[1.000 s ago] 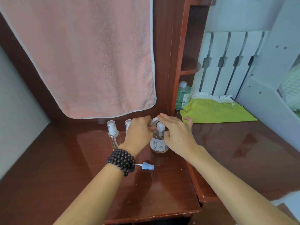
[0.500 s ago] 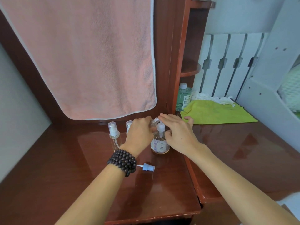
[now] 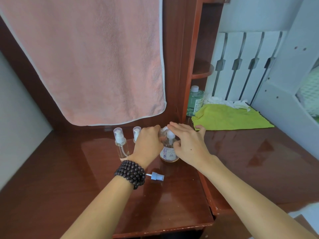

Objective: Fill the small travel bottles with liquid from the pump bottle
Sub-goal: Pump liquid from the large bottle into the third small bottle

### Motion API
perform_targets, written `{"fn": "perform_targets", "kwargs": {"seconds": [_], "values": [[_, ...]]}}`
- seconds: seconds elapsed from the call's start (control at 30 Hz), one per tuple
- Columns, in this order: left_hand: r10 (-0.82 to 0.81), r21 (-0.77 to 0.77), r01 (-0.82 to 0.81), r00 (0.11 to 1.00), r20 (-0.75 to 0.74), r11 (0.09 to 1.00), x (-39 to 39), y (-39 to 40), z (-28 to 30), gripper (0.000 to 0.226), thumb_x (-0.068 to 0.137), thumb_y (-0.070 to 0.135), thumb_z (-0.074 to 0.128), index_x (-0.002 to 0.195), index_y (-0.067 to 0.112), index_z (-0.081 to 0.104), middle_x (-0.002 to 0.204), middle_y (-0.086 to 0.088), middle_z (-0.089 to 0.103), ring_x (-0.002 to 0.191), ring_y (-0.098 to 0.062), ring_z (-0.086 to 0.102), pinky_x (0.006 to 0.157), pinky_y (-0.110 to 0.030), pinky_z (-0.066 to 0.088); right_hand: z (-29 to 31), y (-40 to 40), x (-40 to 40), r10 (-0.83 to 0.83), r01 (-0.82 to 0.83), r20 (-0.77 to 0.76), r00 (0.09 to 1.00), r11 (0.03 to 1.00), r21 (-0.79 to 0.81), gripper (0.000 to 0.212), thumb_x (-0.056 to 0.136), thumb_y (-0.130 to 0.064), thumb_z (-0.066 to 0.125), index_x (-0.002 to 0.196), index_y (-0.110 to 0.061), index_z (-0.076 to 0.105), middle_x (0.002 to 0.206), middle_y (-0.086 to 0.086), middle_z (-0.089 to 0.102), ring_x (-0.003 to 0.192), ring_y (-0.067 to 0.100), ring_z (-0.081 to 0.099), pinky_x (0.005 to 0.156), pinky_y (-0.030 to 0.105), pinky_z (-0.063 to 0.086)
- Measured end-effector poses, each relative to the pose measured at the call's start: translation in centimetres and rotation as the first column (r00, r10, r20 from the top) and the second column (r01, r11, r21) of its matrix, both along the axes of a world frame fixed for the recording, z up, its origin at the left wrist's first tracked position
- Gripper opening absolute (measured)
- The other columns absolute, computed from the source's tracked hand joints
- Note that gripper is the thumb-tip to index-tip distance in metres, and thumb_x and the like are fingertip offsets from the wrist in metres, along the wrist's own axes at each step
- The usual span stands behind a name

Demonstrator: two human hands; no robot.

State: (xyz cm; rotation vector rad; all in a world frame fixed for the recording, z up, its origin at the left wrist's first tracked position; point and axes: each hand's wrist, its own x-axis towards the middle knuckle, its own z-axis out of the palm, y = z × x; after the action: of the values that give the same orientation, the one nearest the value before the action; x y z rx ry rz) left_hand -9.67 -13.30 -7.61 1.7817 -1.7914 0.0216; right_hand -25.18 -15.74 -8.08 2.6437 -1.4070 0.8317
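while the pump bottle stands upright near the back edge of the desk, the left hand grasps a small clear travel bottle, tilted with its threaded neck toward the pump head. the right hand rests over the pump top with fingers extended — grip released, holding nothing. two capped travel bottles stand just left of the left hand, by the back edge. a detached blue sprayer cap lies nearer the front edge — beside the beaded bracelet.
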Motion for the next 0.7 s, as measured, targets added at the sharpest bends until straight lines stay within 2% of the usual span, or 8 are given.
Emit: {"fn": "perform_targets", "kwargs": {"seconds": [0.2, 0.33, 0.57, 0.7], "values": [[-0.025, -0.026, 0.025, 1.000, -0.002, 0.999, 0.3, 0.1, 0.9, 0.006, 0.085, 0.010, 0.063, 0.084, 0.005, 0.060, 0.080, -0.011, 0.066, 0.074, -0.026, 0.061, 0.067, -0.039, 0.051, 1.4, 0.0, 0.1, 0.012, -0.013, 0.008, 1.000, 1.000, 0.024, 0.066, 0.069, -0.020, 0.040, 0.132, -0.030, 0.058, 0.143, -0.015, 0.049, 0.128, 0.007, 0.047, 0.101, 0.045, 0.017], [-0.018, -0.030, 0.019, 1.000, 0.009, 0.999, 0.3, -0.1, 0.7, 0.005, 0.084, 0.007, 0.063, 0.082, 0.006, 0.059, 0.077, -0.010, 0.065, 0.072, -0.025, 0.060, 0.063, -0.034, 0.047, 1.2, 0.0, 0.1, 0.009, -0.009, 0.004, 1.000, 1.000, -0.003, 0.063, 0.069, -0.016, 0.043, 0.130, -0.028, 0.059, 0.141, -0.013, 0.051, 0.125, 0.008, 0.050, 0.098, 0.046, 0.020], [-0.005, 0.005, 0.004, 1.000, 0.014, 1.000, 0.3, -0.3, -0.3, 0.006, 0.082, 0.008, 0.063, 0.078, 0.008, 0.059, 0.074, -0.008, 0.065, 0.070, -0.024, 0.060, 0.065, -0.034, 0.047, 0.4, 0.1, 0.4, -0.016, 0.017, 0.033, 0.999, 0.999, -0.030, 0.057, 0.067, -0.016, 0.047, 0.119, -0.027, 0.067, 0.131, -0.009, 0.061, 0.114, 0.011, 0.058, 0.089, 0.041, 0.021], [-0.013, 0.002, 0.013, 1.000, -0.006, 1.000, 0.2, -0.2, 0.0, 0.006, 0.082, 0.007, 0.063, 0.078, 0.008, 0.058, 0.073, -0.008, 0.064, 0.068, -0.023, 0.059, 0.065, -0.034, 0.048, 0.6, 0.2, 0.3, -0.018, 0.019, 0.004, 1.000, 0.999, -0.031, 0.058, 0.067, -0.016, 0.049, 0.122, -0.026, 0.065, 0.134, -0.009, 0.059, 0.115, 0.011, 0.057, 0.090, 0.043, 0.021]]}}
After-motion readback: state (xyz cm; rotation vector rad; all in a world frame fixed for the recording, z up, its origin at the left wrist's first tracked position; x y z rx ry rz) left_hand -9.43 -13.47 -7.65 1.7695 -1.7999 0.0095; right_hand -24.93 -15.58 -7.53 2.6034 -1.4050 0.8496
